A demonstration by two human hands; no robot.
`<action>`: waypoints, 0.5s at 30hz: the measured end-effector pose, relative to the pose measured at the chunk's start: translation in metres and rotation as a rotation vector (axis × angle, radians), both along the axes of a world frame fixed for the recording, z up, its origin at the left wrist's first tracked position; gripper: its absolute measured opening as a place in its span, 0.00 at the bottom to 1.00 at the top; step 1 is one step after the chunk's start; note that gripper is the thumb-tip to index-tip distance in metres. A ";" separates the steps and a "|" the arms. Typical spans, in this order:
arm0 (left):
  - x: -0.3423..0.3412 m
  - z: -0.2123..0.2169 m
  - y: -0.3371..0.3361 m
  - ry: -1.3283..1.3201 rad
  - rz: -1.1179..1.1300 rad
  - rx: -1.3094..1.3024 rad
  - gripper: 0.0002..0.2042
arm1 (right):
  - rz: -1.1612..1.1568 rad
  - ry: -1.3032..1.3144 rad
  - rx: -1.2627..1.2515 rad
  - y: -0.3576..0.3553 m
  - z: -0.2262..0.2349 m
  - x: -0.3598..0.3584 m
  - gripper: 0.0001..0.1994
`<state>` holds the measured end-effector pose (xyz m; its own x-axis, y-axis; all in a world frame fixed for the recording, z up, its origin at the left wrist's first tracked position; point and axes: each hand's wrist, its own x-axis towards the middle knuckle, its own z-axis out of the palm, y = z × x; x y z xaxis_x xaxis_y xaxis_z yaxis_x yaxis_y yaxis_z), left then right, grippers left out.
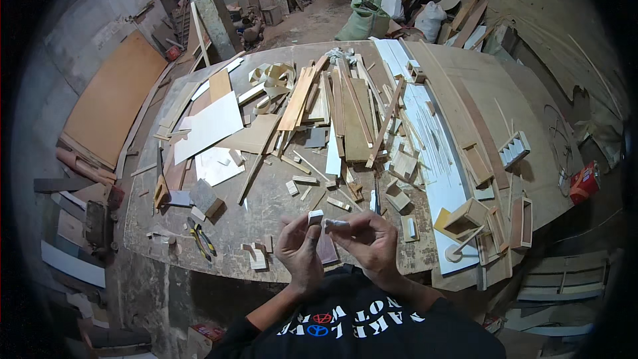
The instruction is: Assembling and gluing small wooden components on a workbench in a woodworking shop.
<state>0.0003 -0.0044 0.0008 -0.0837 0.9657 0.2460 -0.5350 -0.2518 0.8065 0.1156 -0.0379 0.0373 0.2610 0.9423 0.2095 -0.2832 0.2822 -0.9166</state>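
Block [316,216] points up, pinched by left fingers [310,240]; right fingers [363,222] pinch white piece [336,225] crosswise.

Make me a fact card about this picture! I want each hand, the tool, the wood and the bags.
Left hand: pinches a white-faced block
Right hand: pinches a whitish piece
Gap: pieces close; touching unclear
Tool: pliers, left of the hands
Wood: strips mid-table
Bags: green bag and white bag, beyond the table
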 end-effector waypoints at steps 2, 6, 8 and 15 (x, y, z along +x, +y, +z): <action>0.000 0.000 0.000 0.015 0.001 0.005 0.12 | -0.027 -0.048 -0.047 -0.001 0.003 0.004 0.08; -0.001 -0.001 0.001 0.006 -0.010 -0.012 0.12 | -0.009 -0.095 -0.122 -0.003 0.006 0.008 0.08; -0.001 -0.001 0.001 -0.047 -0.069 -0.057 0.13 | -0.025 -0.118 -0.143 -0.003 0.006 0.009 0.08; -0.003 0.001 0.008 -0.212 -0.283 -0.213 0.15 | -0.237 -0.027 -0.049 -0.006 -0.036 0.045 0.09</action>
